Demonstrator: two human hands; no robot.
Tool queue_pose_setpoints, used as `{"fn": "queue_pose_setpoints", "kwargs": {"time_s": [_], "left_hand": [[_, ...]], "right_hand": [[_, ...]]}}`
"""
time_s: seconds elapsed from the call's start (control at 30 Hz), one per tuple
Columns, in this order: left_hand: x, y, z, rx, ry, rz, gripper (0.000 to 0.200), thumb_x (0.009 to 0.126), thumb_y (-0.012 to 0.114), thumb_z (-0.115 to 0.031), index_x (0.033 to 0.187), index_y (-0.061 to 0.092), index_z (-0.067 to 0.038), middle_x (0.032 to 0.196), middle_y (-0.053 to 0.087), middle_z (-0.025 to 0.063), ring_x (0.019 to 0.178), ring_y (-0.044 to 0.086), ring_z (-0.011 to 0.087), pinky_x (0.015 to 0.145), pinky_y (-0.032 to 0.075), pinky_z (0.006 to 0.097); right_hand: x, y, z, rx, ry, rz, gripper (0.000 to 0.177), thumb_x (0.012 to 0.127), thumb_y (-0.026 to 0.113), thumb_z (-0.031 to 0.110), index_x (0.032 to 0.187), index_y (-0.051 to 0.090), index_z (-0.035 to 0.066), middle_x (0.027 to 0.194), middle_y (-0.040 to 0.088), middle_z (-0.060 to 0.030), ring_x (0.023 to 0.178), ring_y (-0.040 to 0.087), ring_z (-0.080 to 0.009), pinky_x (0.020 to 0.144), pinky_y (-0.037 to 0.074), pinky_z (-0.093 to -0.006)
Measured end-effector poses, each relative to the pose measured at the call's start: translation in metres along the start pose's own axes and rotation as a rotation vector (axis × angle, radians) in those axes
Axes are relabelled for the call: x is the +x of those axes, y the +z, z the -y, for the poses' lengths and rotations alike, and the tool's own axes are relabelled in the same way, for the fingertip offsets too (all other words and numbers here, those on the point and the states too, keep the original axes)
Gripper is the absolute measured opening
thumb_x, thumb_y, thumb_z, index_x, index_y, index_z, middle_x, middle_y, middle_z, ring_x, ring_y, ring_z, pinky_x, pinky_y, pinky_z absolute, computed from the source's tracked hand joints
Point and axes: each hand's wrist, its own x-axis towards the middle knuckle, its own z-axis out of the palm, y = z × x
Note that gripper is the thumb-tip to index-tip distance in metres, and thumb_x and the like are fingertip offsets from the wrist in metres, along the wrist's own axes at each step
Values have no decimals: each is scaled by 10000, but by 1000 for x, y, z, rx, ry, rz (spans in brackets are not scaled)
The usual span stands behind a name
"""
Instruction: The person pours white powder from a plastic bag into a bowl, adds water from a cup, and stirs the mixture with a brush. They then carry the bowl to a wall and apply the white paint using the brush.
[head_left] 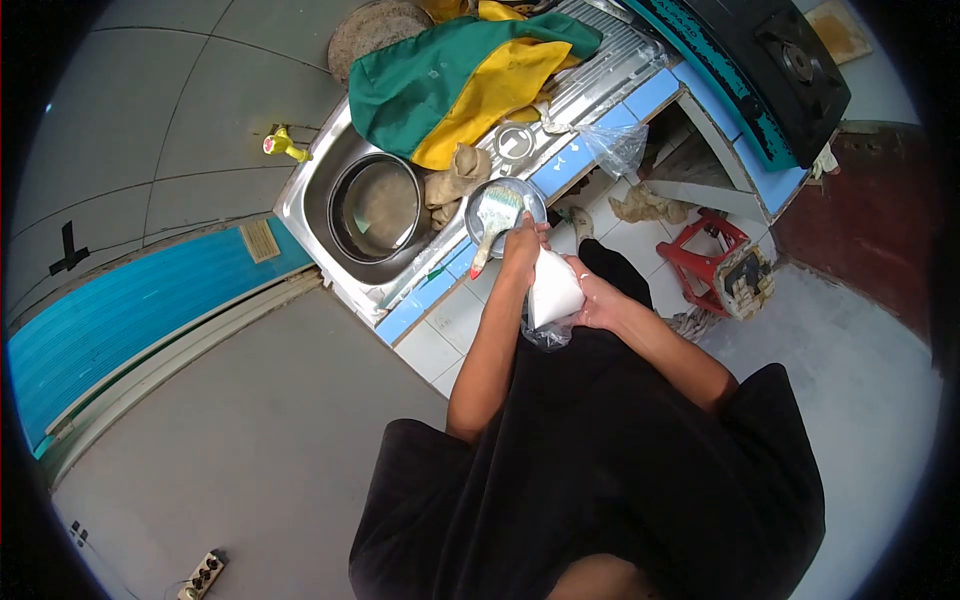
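White packet (556, 290) in both hands

Below the worktop (412, 307) edge, the left hand (522, 250) curls its fingers around the packet's upper end, beside the bowl (539, 198) and brush (500, 210); the right hand (594, 298), partly closed, clasps its side.

I see one camera, worn on the person's head, looking forward and steeply down through a wide, round-edged lens. The black shirt (600, 460) fills the bottom of its view, closest to it; the left hand (522, 250) and right hand (598, 295) come near the middle, within arm's reach. Beyond them it takes in the sink (322, 212), left of centre, and the stove (765, 75), upper right.
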Motion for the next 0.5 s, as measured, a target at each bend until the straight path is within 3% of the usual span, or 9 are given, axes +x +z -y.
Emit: {"fn": "queue_pose_setpoints", "kwargs": {"time_s": [0.1, 0.5], "left_hand": [[4, 0, 1, -23, 3, 5, 441, 1013, 397, -353, 872, 574, 24, 659, 476, 29, 534, 431, 117, 491, 393, 252], [8, -3, 4, -38, -25, -14, 449, 1009, 399, -377, 873, 574, 13, 658, 483, 31, 519, 431, 114, 474, 389, 249]], "right_hand": [[1, -1, 0, -57, -1, -11, 349, 1001, 347, 367, 1348, 352, 399, 1220, 542, 17, 1038, 586, -217, 801, 519, -494], [-11, 16, 8, -47, 5, -94, 341, 1001, 349, 423, 1332, 380, 347, 1180, 569, -10, 1049, 579, -225, 767, 519, -502]]}}
